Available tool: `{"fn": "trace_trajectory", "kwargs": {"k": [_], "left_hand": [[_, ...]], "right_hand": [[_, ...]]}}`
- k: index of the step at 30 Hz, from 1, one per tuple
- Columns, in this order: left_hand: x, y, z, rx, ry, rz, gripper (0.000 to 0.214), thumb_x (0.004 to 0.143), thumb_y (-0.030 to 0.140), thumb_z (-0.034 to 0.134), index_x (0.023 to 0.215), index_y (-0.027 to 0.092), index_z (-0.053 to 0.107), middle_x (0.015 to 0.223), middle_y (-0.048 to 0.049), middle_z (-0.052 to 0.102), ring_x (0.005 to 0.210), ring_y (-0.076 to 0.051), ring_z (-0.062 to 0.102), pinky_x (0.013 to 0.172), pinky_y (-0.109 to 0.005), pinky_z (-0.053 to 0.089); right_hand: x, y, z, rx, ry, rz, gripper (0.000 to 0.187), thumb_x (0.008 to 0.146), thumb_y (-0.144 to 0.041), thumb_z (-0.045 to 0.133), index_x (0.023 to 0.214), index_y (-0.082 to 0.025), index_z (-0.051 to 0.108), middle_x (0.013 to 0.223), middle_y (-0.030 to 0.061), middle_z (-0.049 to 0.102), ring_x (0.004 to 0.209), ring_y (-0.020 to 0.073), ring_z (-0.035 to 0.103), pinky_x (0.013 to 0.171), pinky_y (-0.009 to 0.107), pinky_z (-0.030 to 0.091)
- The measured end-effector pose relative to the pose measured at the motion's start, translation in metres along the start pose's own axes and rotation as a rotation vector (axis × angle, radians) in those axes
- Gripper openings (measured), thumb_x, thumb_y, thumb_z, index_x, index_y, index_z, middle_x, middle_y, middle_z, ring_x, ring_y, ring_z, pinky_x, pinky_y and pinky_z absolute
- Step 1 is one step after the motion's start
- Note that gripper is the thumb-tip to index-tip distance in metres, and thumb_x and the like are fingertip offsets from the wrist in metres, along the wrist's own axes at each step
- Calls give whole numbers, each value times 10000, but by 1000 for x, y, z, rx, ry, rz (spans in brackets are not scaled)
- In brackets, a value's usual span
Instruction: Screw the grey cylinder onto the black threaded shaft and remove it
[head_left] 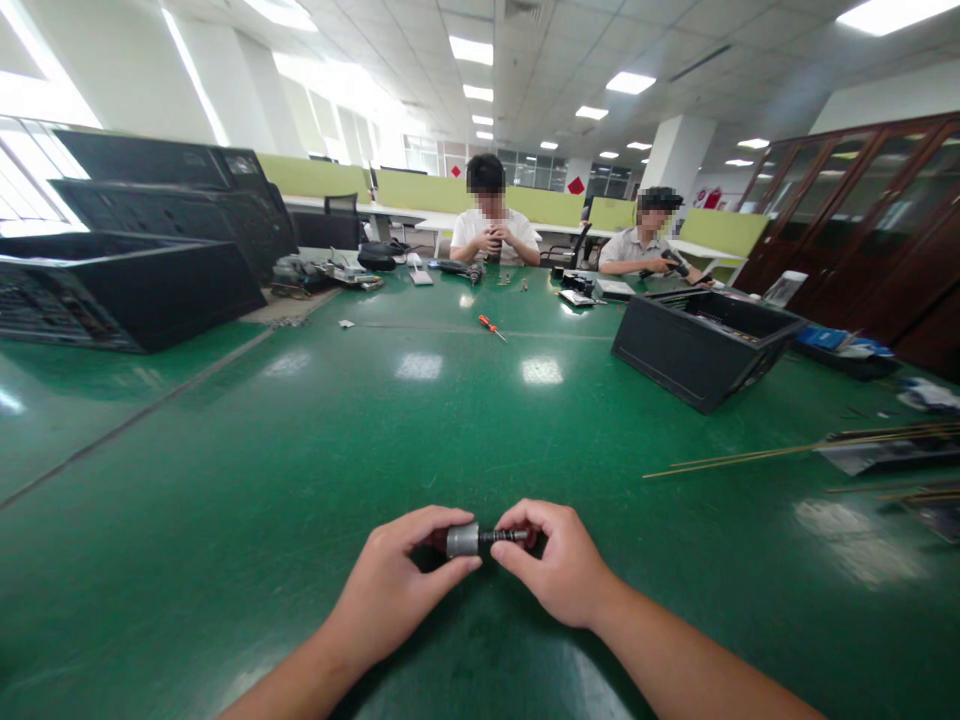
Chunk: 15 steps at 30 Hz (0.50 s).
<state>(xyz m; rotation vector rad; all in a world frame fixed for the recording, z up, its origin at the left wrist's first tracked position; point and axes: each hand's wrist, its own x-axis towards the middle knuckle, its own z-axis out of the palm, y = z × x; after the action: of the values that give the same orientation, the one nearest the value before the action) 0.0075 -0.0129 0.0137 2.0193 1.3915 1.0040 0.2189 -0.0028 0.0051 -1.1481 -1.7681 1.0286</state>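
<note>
My left hand [401, 585] is closed around a small grey metal cylinder [463, 540] with a dark red part behind it. A thin dark shaft [504, 537] sticks out of the cylinder to the right. My right hand [559, 565] pinches the end of that shaft between thumb and fingers. Both hands hover just above the green table [300, 480], close to its near edge.
A black open case [701, 345] lies at the right, stacked black computer cases [127, 270] at the left. An orange-handled screwdriver [491, 326] lies mid-table. Thin rods [787, 452] and parts lie at the right. Two people sit at the far side, handling tools.
</note>
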Motion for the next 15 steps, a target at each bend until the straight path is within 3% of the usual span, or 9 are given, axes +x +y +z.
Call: {"fn": "trace_trajectory", "kwargs": {"k": [15], "left_hand": [[0,0,-1,-1,17,-3,249,753,309,761,993,246,743,923,-13,773,825,-200,720,768,-289,572]], "right_hand": [[0,0,1,29,5,8,72,781,-220,689,840,-179,700,693,-9,643,613,125,546,587,228,418]]}}
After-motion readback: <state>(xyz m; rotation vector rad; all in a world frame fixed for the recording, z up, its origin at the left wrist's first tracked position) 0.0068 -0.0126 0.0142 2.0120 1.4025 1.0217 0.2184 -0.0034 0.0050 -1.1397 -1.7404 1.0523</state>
